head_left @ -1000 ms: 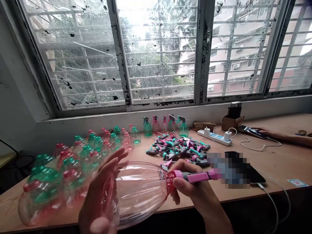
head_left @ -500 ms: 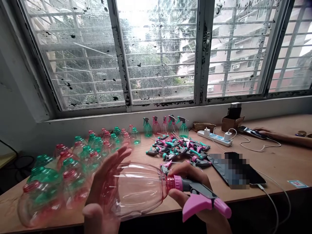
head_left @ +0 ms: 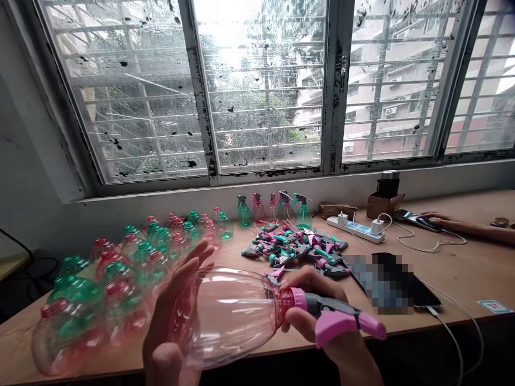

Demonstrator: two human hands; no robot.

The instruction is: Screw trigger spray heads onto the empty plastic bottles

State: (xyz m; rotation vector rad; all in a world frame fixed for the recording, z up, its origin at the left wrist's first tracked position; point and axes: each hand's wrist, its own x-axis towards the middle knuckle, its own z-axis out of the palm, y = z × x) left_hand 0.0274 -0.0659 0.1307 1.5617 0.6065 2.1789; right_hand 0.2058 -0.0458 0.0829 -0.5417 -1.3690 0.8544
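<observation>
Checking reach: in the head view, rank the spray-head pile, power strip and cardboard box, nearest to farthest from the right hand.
From the right hand:
1. spray-head pile, just beyond it.
2. power strip, farther back right.
3. cardboard box, by the sill.

A wide window (head_left: 261,91) with peeling dark frames and a white metal grille (head_left: 132,107) spanned the room, letting in soft daylight. Trees (head_left: 281,48) and apartment buildings (head_left: 386,80) stood outside. Below the pale sill (head_left: 161,201), a long wooden table (head_left: 475,268) met a plain white wall (head_left: 24,187) on the left.
</observation>
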